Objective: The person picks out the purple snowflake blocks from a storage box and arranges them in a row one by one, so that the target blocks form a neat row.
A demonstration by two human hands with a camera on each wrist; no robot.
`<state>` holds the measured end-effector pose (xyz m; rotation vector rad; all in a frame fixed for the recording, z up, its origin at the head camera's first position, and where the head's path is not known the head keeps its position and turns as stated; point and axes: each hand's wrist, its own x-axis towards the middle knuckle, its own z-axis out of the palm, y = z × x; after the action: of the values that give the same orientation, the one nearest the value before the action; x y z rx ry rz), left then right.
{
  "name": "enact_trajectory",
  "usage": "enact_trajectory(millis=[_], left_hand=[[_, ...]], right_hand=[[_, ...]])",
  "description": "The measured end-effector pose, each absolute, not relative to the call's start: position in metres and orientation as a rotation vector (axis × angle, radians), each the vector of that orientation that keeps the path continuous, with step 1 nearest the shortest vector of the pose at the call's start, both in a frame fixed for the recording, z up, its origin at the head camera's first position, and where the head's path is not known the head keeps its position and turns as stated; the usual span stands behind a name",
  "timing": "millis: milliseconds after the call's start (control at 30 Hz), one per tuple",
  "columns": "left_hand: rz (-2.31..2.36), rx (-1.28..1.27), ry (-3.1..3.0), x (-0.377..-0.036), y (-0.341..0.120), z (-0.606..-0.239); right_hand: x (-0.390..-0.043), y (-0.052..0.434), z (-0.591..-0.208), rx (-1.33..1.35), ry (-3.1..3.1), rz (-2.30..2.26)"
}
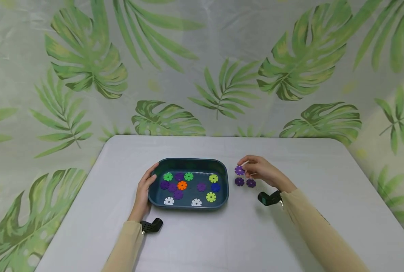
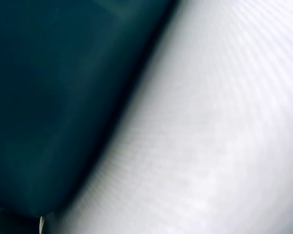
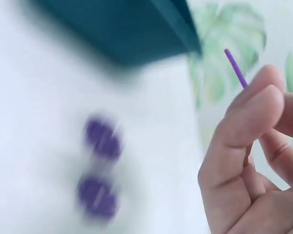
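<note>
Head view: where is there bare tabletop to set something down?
The tabletop is bare in front of the tray, between the wrist cameras, and beyond its far rim. It's crowded right of the tray: two purple discs and the right hand holding another purple disc.

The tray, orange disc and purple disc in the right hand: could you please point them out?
Tray (image 1: 188,208), head view: front rim.
Orange disc (image 1: 180,185), head view: near middle.
Held purple disc (image 1: 237,170), head view: left part.

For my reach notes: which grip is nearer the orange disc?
Left. The left grip holds the tray at its left end, left of the orange disc; the right grip is farther off, past the tray's right end, pinching a purple disc.
</note>
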<state>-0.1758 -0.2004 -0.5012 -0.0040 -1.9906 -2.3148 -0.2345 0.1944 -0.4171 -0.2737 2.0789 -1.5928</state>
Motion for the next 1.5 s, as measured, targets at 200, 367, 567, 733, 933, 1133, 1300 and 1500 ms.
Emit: enact_trajectory(millis=[200,367,567,733,933,1133,1300,1500], left_hand=[[-2.318,0.008,-1.980,-0.175,-0.201,-0.500],[-2.319,0.009,-1.970,-0.174,-0.202,-0.501],[-2.330,-0.002,-1.957,-0.174,-0.202,-0.502],[-2.319,0.002,-1.962,-0.174,-0.202,-0.502],[-2.316,0.006,-1.965,-0.175,-0.202,-0.501],[-2.309,0.003,-1.978,-0.175,-0.201,-0.500],[-2.318,0.006,-1.968,-0.175,-0.201,-0.500],[-2.339,-0.009,-1.957,-0.176,-0.201,-0.501]], right_hand=[[-0.225,0.244,-0.444,-0.084,2.185,-1.554],[-0.220,0.260,-0.461,-0.022,2.279,-1.504],[-0.218,0.256,-0.464,-0.005,2.385,-1.394],[-0.222,0.243,-0.450,-0.043,2.376,-1.473],[-0.217,0.202,-0.422,-0.240,2.250,-1.656],[-0.209,0.147,-0.412,-0.406,2.064,-1.726],[-0.204,0.103,-0.416,-0.432,1.963,-1.698],[-0.202,0.070,-0.430,-0.348,1.942,-1.644]])
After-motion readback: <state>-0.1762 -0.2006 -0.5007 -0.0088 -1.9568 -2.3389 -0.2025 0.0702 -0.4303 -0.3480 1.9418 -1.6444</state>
